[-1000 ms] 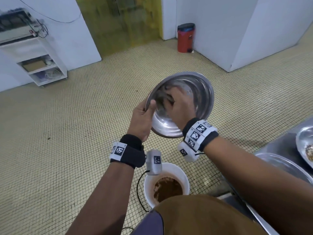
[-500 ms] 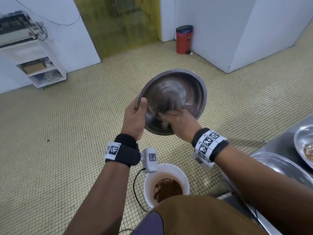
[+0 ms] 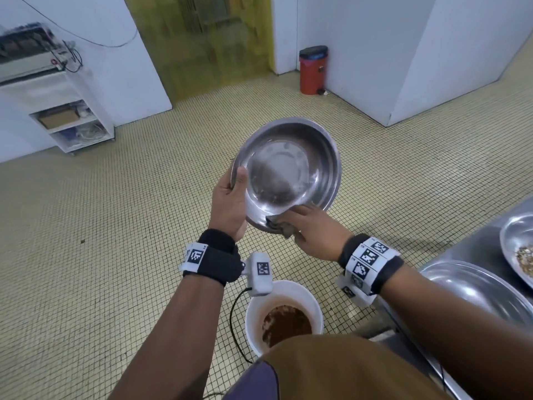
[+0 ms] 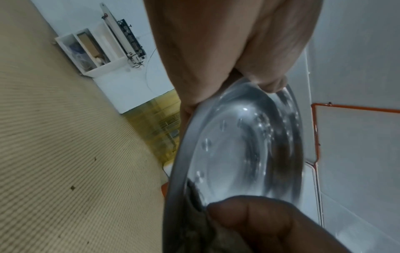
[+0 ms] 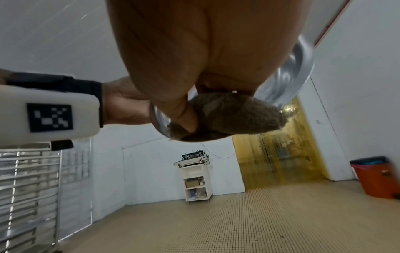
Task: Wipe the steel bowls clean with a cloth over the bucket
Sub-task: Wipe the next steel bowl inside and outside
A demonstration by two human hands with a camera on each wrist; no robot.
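A steel bowl [image 3: 288,171] is tilted toward me above the floor, its wet inside showing. My left hand [image 3: 230,197] grips its left rim, thumb inside, as the left wrist view shows on the steel bowl [image 4: 242,147]. My right hand [image 3: 311,229] pinches a brown cloth [image 3: 284,226] against the bowl's lower rim; the right wrist view shows the brown cloth [image 5: 236,116] bunched under the thumb. Below the hands stands a white bucket [image 3: 313,301] holding brown slop.
A steel counter [image 3: 476,246] at the right carries a big steel bowl [image 3: 473,287] and another bowl with crumbs [image 3: 519,249]. A red bin [image 3: 313,70] stands by the far wall, a white shelf unit [image 3: 69,122] at the left. The floor is yellow tile.
My right hand has slid with the cloth from the middle of the bowl down to its lower rim. The bowl has tipped more toward me, its inside now uncovered.
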